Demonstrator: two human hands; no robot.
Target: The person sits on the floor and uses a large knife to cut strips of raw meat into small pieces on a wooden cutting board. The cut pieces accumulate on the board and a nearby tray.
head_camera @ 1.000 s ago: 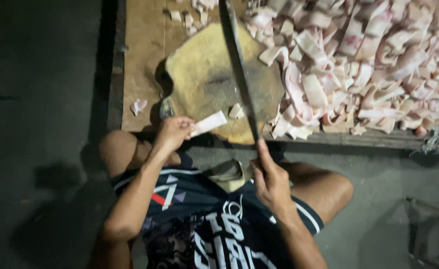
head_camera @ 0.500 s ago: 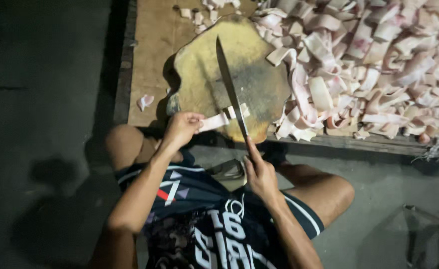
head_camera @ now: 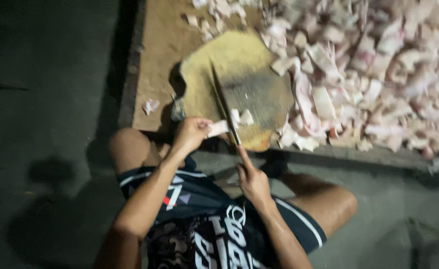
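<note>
A round yellowish chopping block lies on a low wooden platform. My left hand pinches a pale strip of meat at the block's near edge. My right hand grips the handle of a long dark knife, whose blade lies down across the strip. Two small cut pieces rest just right of the blade. The picture is blurred.
A large heap of pale pink cut pieces covers the platform to the right of the block. A few loose bits lie at the left. My bare knees sit against the platform's front edge, above a dark concrete floor.
The knife has come down from a raised position onto the strip. My left hand has pushed the strip further onto the block. Small cut pieces now lie beside the blade.
</note>
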